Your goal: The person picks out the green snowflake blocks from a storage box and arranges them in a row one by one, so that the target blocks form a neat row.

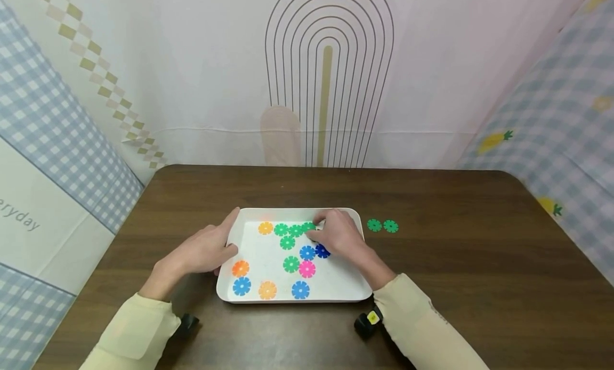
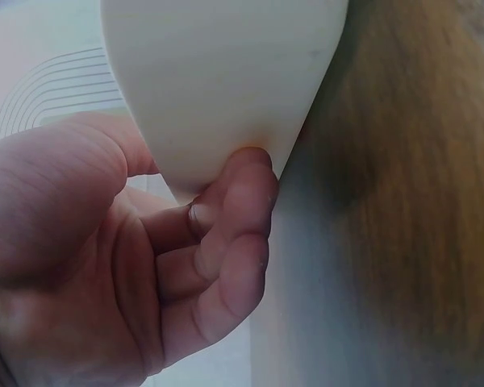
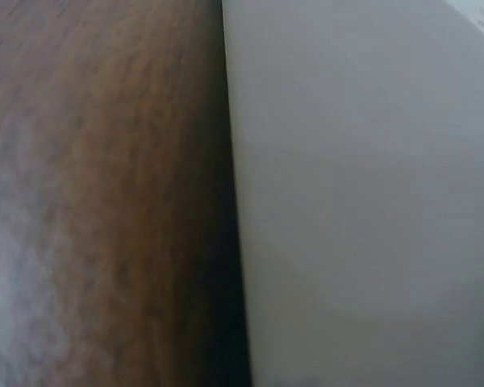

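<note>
A white tray [image 1: 259,300] lies on the table with several notched plastic discs in it. My left hand [image 1: 203,247] grips the tray's left side, thumb over the rim. In the left wrist view, the fingers [image 2: 238,274] of that hand curl against the tray's outer wall [image 2: 218,72]. Over the tray's far right part, my right hand [image 1: 340,234] pinches a green disc [image 1: 307,227] between thumb and forefinger, beside another green disc [image 1: 295,231]. A dark blue disc [image 1: 322,251] lies just below this hand. The right wrist view shows only the tray's side [image 3: 355,201] and table, no fingers.
Two green discs [image 1: 374,225] lie on the brown wooden table [image 1: 455,252], right of the tray. Orange, blue, pink and green discs are spread over the tray floor, including a pink disc [image 1: 307,269]. A patterned cloth [image 1: 201,93] hangs behind the table.
</note>
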The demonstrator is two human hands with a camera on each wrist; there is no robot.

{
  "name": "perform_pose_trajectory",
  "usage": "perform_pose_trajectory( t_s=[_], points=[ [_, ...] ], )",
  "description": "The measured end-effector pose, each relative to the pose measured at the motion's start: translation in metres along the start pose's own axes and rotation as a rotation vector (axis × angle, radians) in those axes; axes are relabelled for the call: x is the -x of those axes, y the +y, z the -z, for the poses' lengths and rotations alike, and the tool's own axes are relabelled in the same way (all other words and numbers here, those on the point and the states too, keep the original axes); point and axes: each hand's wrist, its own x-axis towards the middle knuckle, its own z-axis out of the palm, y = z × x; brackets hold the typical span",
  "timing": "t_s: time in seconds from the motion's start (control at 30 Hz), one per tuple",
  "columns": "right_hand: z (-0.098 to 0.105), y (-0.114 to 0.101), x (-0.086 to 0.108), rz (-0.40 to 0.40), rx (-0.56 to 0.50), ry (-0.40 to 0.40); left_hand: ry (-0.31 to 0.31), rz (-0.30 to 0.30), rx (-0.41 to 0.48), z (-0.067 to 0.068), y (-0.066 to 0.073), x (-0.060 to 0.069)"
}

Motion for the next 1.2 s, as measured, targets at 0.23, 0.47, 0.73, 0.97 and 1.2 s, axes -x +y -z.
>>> perform_pose_trajectory(
  t_s=[0.23, 0.47, 0.73, 0.97, 1.2],
  points=[
    [0.001, 0.0, 0.0, -0.005, -0.058, -0.024, 0.002, -0.001, 0.004, 0.0, 0.0, 0.0],
    [0.007, 0.0, 0.005, -0.004, -0.177, -0.027, -0.002, 0.007, 0.011, -0.001, 0.0, 0.0],
    [0.021, -0.003, 0.011, 0.03, -0.265, -0.009, 0.0, 0.008, 0.005, 0.0, -0.001, -0.001],
    [0.035, 0.003, 0.017, 0.071, -0.313, 0.031, 0.005, 0.001, 0.009, -0.002, 0.0, 0.0],
    [0.049, 0.017, 0.02, 0.111, -0.316, 0.053, 0.01, 0.001, 0.002, -0.002, 0.0, -0.001]
  ],
)
